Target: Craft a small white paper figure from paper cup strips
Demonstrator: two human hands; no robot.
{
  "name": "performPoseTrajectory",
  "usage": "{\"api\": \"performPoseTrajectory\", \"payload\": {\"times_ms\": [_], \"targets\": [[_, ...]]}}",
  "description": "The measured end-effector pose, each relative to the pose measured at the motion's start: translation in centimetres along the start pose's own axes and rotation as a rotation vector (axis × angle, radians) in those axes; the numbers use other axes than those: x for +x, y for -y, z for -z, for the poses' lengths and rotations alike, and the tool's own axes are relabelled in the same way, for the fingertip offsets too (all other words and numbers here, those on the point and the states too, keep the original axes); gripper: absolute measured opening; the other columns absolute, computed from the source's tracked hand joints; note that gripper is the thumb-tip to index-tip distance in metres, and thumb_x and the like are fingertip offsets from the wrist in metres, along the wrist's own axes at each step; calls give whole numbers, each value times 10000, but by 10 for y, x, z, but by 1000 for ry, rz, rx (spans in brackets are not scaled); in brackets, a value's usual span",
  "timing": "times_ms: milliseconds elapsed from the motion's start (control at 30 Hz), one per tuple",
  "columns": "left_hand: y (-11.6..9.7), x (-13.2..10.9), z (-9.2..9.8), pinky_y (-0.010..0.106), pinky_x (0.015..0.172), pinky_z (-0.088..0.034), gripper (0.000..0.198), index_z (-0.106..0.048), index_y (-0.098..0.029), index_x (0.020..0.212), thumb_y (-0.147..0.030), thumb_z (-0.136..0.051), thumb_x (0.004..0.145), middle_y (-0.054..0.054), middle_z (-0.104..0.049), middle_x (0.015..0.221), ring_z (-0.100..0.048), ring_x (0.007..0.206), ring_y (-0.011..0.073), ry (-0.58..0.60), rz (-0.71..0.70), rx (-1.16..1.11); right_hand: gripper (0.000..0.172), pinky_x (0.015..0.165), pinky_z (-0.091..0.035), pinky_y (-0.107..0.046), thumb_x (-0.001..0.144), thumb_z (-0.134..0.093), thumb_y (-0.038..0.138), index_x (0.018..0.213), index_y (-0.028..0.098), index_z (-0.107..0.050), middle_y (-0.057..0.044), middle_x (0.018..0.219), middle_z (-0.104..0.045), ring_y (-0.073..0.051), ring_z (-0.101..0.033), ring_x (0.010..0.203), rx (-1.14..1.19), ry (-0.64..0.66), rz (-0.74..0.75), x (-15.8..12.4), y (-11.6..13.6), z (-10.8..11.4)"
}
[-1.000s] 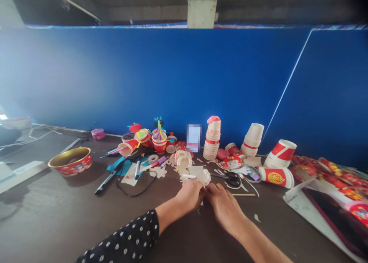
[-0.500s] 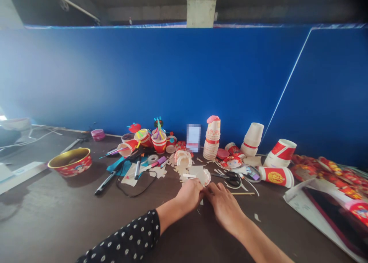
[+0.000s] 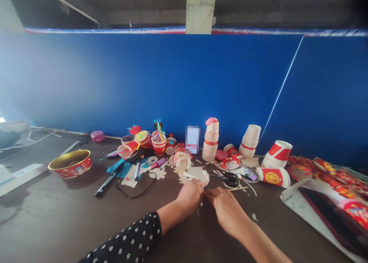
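Note:
My left hand (image 3: 190,196) is closed, its fingertips turned inward against my right hand (image 3: 227,207). The right one is closed too, thumb and fingers pinched where the two meet; what lies between them is hidden. A narrow white paper strip (image 3: 189,175) shows just above my left knuckles; I cannot tell whether that hand grips it. Just beyond the hands lies a cut paper piece (image 3: 198,173) with a curled, scalloped edge (image 3: 205,178). Scissors (image 3: 228,178) with black handles and a thin wooden stick (image 3: 239,189) lie near my right fingers.
A stack of paper cups (image 3: 211,144) stands behind the hands, with more cups (image 3: 274,177) to the right. A gold-lined red bowl (image 3: 70,169) sits at left, near a black marker (image 3: 107,182). A dark tablet-like slab (image 3: 330,213) lies at right. A blue partition (image 3: 172,79) stands behind.
My right hand has shifted slightly downward and its fingers have drawn closer together. The wooden stick now lies at a slant instead of level. The view has tilted up slightly.

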State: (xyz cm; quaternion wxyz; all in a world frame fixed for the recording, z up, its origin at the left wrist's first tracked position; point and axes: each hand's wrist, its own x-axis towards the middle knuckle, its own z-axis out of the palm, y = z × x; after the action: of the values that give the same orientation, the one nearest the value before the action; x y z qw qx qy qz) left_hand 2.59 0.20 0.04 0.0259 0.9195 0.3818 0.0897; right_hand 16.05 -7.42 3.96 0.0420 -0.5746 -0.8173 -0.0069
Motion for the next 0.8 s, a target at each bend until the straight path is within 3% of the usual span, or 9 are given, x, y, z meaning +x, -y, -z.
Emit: {"api": "performPoseTrajectory", "payload": {"times_ms": [233, 433, 567, 700, 800], "targets": [[-4, -4, 3, 388, 801, -386, 184, -619, -126, 672, -201, -548, 824, 85, -611, 718, -515, 868, 254, -119, -66, 120, 420, 905, -345, -306, 903, -260, 79, 1041, 149, -650, -104, 1064, -642, -202, -530, 1031, 7, 14, -21, 2, 5, -2], [-8, -6, 6, 463, 930, -305, 164, -645, -141, 729, -172, -517, 826, 76, -631, 808, -510, 929, 250, -109, -90, 145, 401, 898, -346, -319, 897, -277, 77, 1017, 140, -654, -106, 1037, -644, -214, -534, 1015, -3, 27, -15, 5, 2, -7], [0, -3, 12, 327, 760, -423, 174, -669, -90, 792, -161, -511, 798, 116, -656, 822, -573, 798, 223, -17, -16, 45, 398, 854, -365, -303, 889, -285, 68, 1045, 152, -642, -98, 1027, -644, -203, -542, 980, -14, 6, 16, 4, 2, -5], [13, -1, 15, 210, 636, -411, 238, -704, -133, 723, -95, -470, 749, 38, -664, 710, -583, 683, 148, -5, 34, -261, 387, 816, -375, -307, 872, -310, 62, 1073, 153, -628, -97, 1015, -645, -212, -543, 949, -62, 1, 19, 4, 2, -3], [17, 0, 13, 190, 601, -395, 240, -713, -130, 701, -67, -481, 693, 24, -661, 680, -577, 647, 131, -49, 115, -394, 385, 830, -369, -306, 863, -324, 59, 1077, 169, -625, -84, 1020, -646, -208, -540, 947, -67, -3, 13, 5, 3, -4]]}}
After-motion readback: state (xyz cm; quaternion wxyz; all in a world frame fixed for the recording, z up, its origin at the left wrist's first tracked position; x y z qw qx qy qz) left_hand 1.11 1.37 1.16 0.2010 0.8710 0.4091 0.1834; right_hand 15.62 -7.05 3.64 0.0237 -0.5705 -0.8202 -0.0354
